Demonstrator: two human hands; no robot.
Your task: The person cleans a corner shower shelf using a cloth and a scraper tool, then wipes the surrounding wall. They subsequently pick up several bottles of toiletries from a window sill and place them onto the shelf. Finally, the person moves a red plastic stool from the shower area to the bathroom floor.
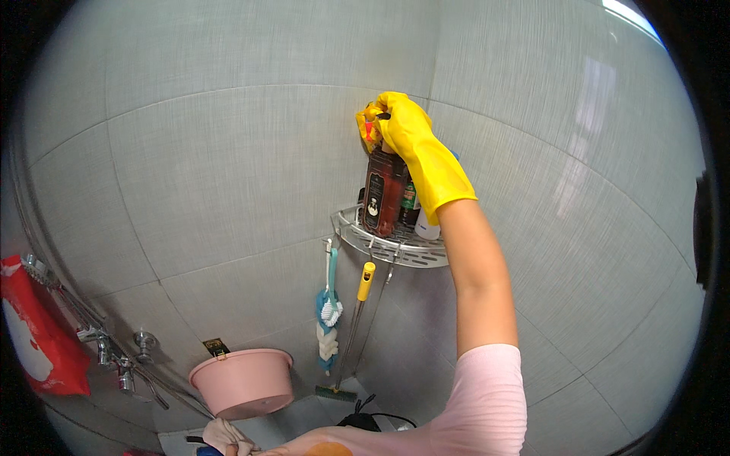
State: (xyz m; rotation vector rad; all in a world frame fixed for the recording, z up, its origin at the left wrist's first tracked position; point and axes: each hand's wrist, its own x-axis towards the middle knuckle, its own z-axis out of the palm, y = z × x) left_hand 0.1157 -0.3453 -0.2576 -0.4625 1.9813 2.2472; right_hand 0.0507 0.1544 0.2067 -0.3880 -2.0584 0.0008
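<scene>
My right hand (399,121), in a long yellow rubber glove, reaches up to the corner shelf (407,252). Its fingers are curled closed around the top of a dark reddish-brown pump bottle (384,194) with a black label. A bit of the black pump head shows between the fingers. Against the fingertips is a crumpled yellow-orange piece with red on it (369,128); its kind is unclear. The bottle stands upright at the shelf's front. Beside it, partly behind the glove, are a green-labelled bottle (410,199) and a white bottle (427,226). My left hand is out of sight.
Below the shelf hang a teal-handled brush (331,296) and a yellow-handled squeegee (366,281). A pink basin (247,384) leans at the wall, left. Further left are tap fittings (114,353) and a red bag (42,334). A beige cloth (228,435) lies at the lower edge.
</scene>
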